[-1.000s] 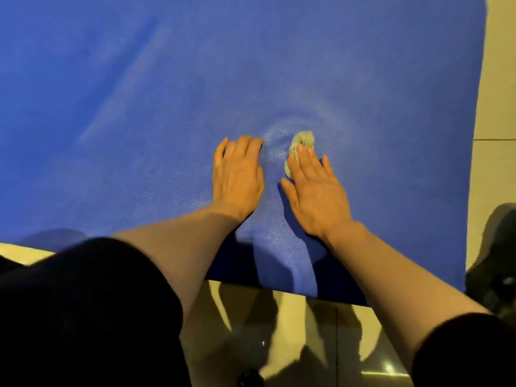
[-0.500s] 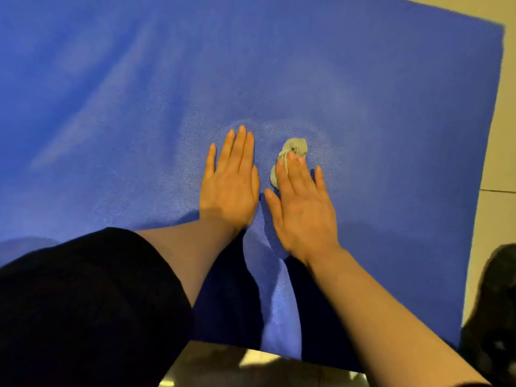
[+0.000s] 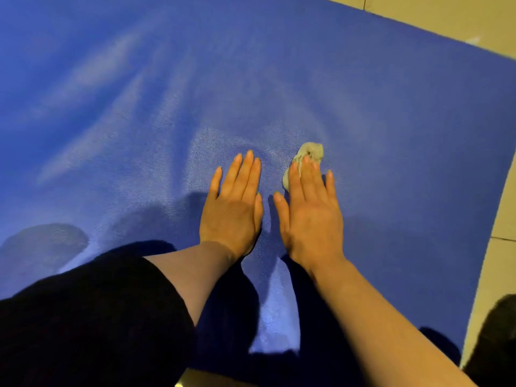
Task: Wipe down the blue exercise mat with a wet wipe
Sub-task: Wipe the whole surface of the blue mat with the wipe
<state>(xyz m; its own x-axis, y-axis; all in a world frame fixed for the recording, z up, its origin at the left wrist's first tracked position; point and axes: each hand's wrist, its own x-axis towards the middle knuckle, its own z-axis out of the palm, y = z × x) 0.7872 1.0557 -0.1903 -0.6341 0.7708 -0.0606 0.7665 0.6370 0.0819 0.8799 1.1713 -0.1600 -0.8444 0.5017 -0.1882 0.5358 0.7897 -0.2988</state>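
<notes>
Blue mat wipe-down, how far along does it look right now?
Partly done, it seems. Pale sheen streaks across the far left of the blue mat suggest wiped passes. In hand: the right hand presses the wadded wet wipe flat under straight fingers, while the left hand braces flat on the mat. The mat's right side shows no such streaks, so it probably remains.

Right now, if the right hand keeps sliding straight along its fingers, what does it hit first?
Nothing but the wet wipe already under the right hand fingertips. Beyond it lies open blue mat, then the mat's far edge and tiled floor. The path looks free.
</notes>
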